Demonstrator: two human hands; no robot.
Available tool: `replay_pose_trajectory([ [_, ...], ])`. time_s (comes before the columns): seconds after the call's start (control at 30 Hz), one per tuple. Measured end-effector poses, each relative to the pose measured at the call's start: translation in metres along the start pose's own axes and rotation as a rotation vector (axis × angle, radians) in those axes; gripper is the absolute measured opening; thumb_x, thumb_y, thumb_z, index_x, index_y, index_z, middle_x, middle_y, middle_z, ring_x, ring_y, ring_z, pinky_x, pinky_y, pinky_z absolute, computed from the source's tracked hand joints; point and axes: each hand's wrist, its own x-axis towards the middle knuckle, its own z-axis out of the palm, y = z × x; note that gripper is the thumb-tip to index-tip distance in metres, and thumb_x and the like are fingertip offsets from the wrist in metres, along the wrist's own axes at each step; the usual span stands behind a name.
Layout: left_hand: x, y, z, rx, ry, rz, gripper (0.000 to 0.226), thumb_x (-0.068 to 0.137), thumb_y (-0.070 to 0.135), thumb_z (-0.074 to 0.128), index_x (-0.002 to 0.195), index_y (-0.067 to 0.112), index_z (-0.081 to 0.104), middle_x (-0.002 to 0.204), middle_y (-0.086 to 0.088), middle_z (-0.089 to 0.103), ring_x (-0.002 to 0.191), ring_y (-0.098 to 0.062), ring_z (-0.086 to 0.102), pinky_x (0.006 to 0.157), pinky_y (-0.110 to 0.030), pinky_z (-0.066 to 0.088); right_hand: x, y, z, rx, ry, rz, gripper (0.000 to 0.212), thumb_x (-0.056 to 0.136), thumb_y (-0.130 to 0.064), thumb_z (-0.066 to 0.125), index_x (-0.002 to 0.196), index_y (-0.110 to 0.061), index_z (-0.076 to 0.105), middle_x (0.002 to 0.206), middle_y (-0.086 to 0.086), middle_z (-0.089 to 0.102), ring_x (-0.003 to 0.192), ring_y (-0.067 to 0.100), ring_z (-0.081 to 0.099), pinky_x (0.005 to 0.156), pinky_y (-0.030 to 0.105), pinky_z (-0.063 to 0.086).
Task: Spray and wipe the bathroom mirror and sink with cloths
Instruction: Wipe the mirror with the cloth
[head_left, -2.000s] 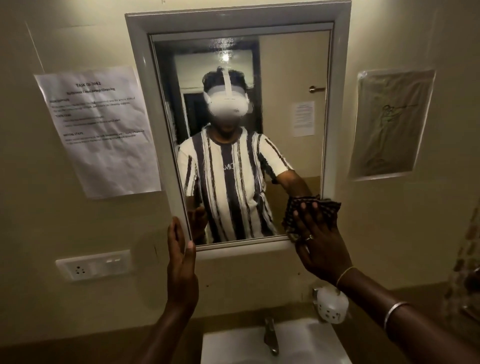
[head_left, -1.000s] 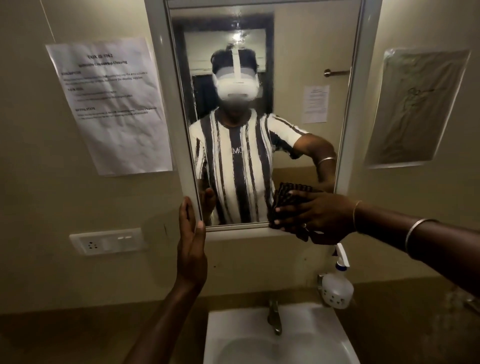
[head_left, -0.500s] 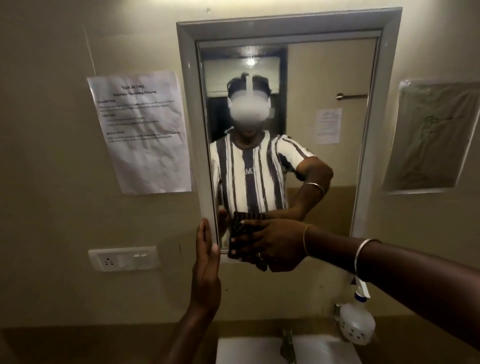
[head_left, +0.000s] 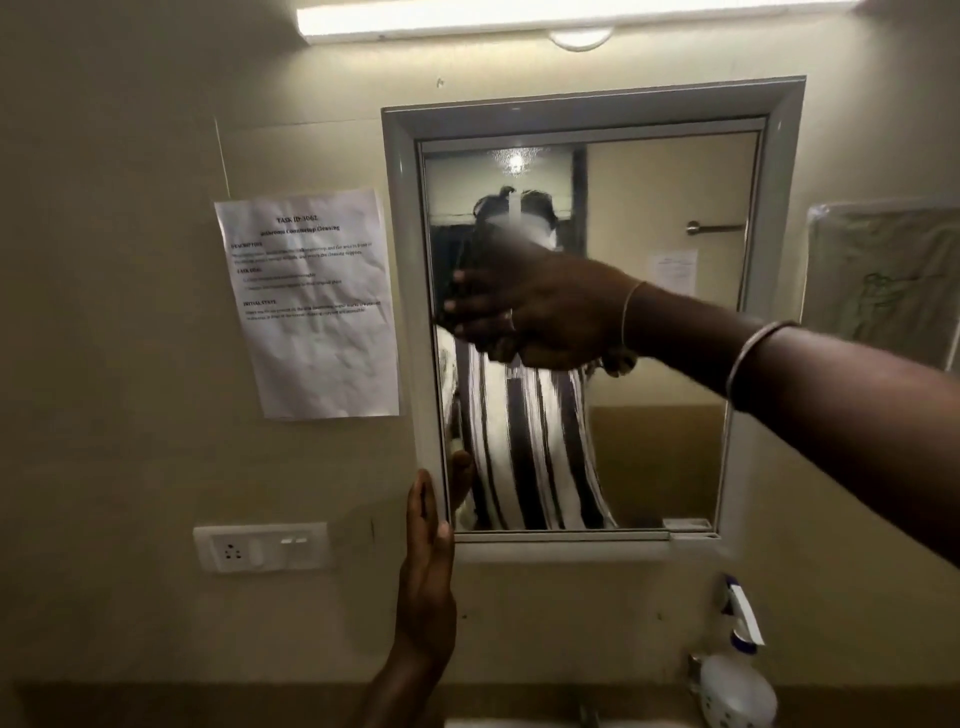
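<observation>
Step in hand: wiping the mirror (head_left: 654, 452). The right hand (head_left: 530, 312) lies flat with straight fingers, pressing the dark cloth (head_left: 460, 270) on the upper-left glass; the cloth is mostly hidden under the hand. The left hand (head_left: 428, 551) is open, fingers straight, its edge against the frame's lower-left corner, probably bracing. The spray bottle (head_left: 737, 686) stands low right, well below the mirror, held by nobody. Likely mid-task. The next move calls for even pressure in overlapping strokes over the rest of the glass, then the sink (head_left: 493, 724) — only a sliver shows at the bottom edge.
</observation>
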Motion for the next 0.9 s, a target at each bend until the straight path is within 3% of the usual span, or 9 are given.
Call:
replay_pose_trajectory([
  [0.3, 0.000, -0.001, 0.006, 0.033, 0.023, -0.004, 0.061, 0.100, 0.046, 0.033, 0.159, 0.042, 0.017, 0.160, 0.037, 0.020, 0.146, 0.016, 0.019, 0.114, -0.017, 0.020, -0.023, 0.006, -0.007, -0.060, 0.033, 0.195, 0.053, 0.101, -0.043, 0.041, 0.153, -0.030, 0.043, 0.163, -0.001, 0.036, 0.156, 0.027, 0.021, 0.124, 0.063, 0.011],
  [0.57, 0.000, -0.003, 0.007, 0.018, 0.031, 0.016, 0.061, 0.102, 0.040, 0.034, 0.160, 0.038, 0.016, 0.162, 0.032, 0.019, 0.150, 0.010, 0.017, 0.118, -0.023, 0.017, -0.126, -0.010, 0.016, -0.095, 0.115, 0.603, 0.064, 0.104, -0.044, 0.046, 0.160, -0.018, 0.029, 0.168, 0.010, 0.023, 0.157, 0.038, 0.012, 0.119, 0.070, 0.017],
  [0.73, 0.000, -0.003, 0.017, 0.027, 0.054, 0.024, 0.064, 0.101, 0.040, 0.034, 0.161, 0.034, 0.012, 0.160, 0.038, 0.016, 0.149, 0.013, 0.014, 0.118, -0.020, 0.015, -0.111, -0.048, 0.031, -0.005, 0.227, 0.948, 0.064, 0.106, -0.042, 0.043, 0.162, -0.018, 0.024, 0.170, 0.011, 0.018, 0.157, 0.040, 0.009, 0.122, 0.067, 0.010],
  [0.9, 0.001, -0.003, 0.017, 0.050, 0.062, 0.007, 0.065, 0.100, 0.043, 0.033, 0.161, 0.036, 0.013, 0.162, 0.036, 0.014, 0.147, 0.016, 0.013, 0.119, -0.024, 0.014, -0.087, -0.072, 0.037, 0.103, 0.277, 1.097, 0.064, 0.105, -0.039, 0.043, 0.162, -0.016, 0.025, 0.170, 0.012, 0.016, 0.157, 0.040, 0.008, 0.119, 0.070, 0.010],
])
